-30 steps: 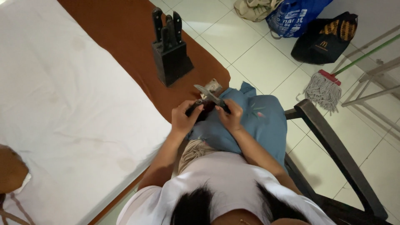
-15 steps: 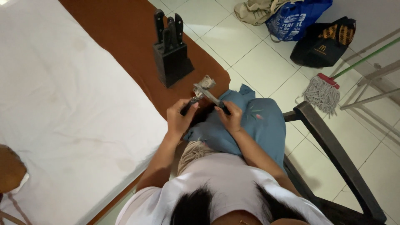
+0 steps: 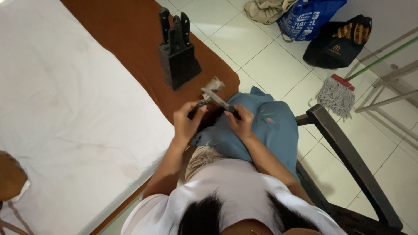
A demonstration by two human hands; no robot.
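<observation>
Your left hand [image 3: 186,122] grips a dark handle [image 3: 197,108], your right hand [image 3: 241,122] holds a knife [image 3: 217,99] across it, over your lap beside the knife block [image 3: 177,58].

Knife block [image 3: 178,65]: standing upright on the brown table [image 3: 126,39], dark handles sticking up.
White cloth [image 3: 65,122]: covering the table's left part.
Mop [image 3: 337,93]: lying on the tiled floor [image 3: 270,61].
Bags [image 3: 309,17]: sitting beyond it.
</observation>
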